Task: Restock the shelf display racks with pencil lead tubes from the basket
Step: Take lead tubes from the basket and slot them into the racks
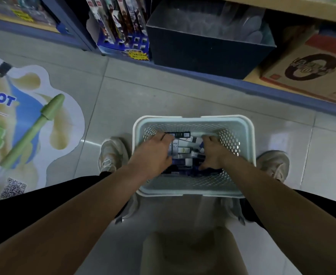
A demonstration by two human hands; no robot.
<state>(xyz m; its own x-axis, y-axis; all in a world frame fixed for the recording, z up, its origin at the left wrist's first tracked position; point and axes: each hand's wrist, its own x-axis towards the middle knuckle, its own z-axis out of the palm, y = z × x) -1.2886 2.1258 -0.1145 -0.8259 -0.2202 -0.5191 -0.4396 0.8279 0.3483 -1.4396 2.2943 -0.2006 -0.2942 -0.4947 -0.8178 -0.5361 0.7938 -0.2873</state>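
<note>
My left grip (155,153) pinches a dark lead tube (180,134) lying 9-to-3 near the basket's (193,118) 12 o'clock wall. My right grip (212,153), at 3, spreads on the pile (181,150); I cannot tell if it holds anything.

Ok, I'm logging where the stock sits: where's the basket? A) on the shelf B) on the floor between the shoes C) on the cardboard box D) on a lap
B: the basket stands on the floor, between the left shoe and the right shoe.
</note>
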